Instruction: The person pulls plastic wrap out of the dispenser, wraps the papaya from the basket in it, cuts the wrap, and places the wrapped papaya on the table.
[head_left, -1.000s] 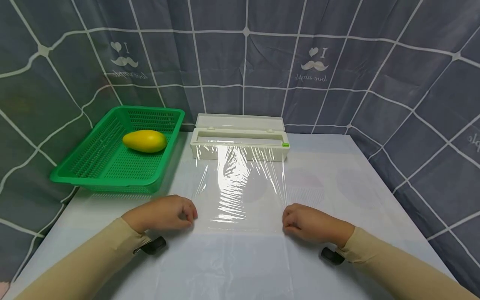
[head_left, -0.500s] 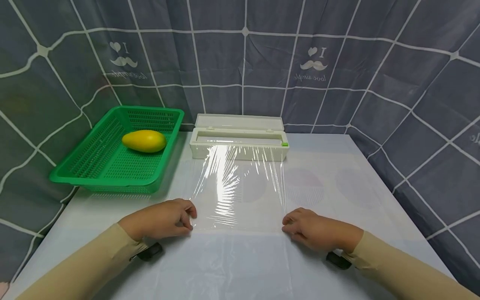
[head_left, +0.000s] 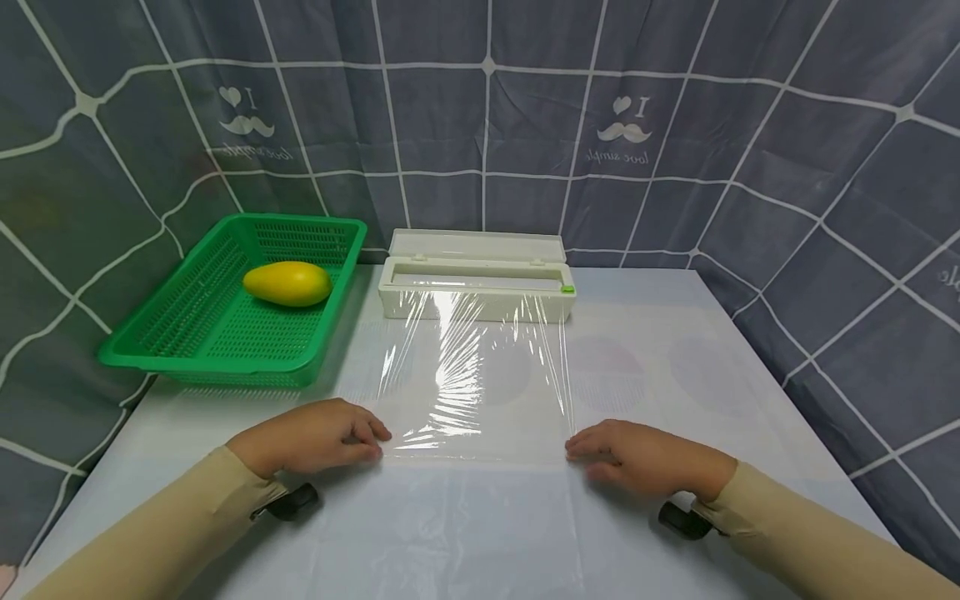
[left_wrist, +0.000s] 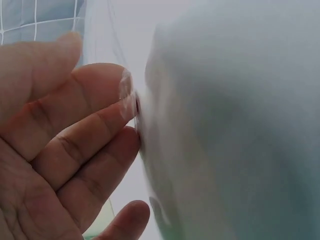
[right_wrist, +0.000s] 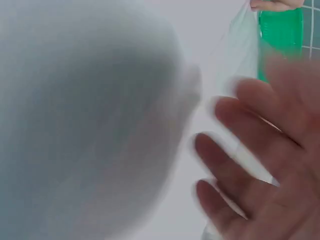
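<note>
Clear cling film (head_left: 510,383) stretches from a white cling film dispenser (head_left: 480,264) toward me over the white table, creased and shiny. The dispenser's lid stands raised at the back. My left hand (head_left: 311,437) is at the film's near left corner. In the left wrist view a bit of film clings to its fingertips (left_wrist: 102,82), with the thumb apart from them. At the near right corner is my right hand (head_left: 648,458), its fingers loosely spread and holding nothing in the right wrist view, where they are blurred.
A green plastic basket (head_left: 225,362) at the back left holds a yellow mango-like fruit (head_left: 287,283). Dark grey curtain (head_left: 540,108) with white grid lines hangs behind and along both sides of the white table (head_left: 465,533). A green slider (head_left: 567,289) sits at the dispenser's right end.
Both hands have loosened from pinching the film's near corners. The right hand has opened and shifted slightly right and toward me; the left has drawn slightly left. The film stays spread.
</note>
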